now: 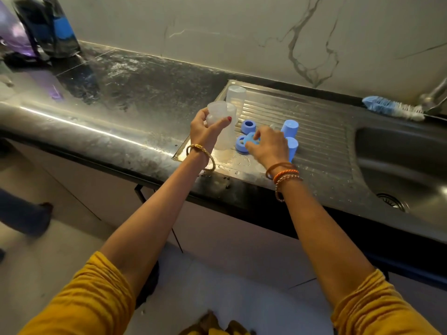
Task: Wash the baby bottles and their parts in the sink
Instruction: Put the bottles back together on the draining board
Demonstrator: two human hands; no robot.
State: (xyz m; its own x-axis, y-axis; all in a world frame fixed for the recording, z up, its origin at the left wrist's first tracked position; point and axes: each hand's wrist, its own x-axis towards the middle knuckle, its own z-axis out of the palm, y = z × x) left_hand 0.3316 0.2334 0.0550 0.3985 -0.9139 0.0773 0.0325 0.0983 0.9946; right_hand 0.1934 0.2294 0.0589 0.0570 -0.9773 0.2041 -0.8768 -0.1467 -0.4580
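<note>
My left hand [203, 130] grips a clear baby bottle [216, 113] tilted above the steel drainboard [321, 141]. Two more clear bottles stand upside down there, one just behind my left hand [228, 134] and one at the far corner [235, 97]. My right hand [268, 145] pinches a blue screw ring [251, 139] that overlaps another blue ring [240, 144] on the drainboard. A third blue ring [248, 127] sits behind them. Two blue caps [289, 128] [292, 147] stand just right of my right hand.
The sink basin [399, 170] with its drain [391, 201] lies to the right. A blue-and-white bottle brush [391, 108] rests behind the sink beside the tap [433, 97]. A wet black counter [135, 93] stretches left, with a dark bottle [50, 25] and a purple item at the far corner.
</note>
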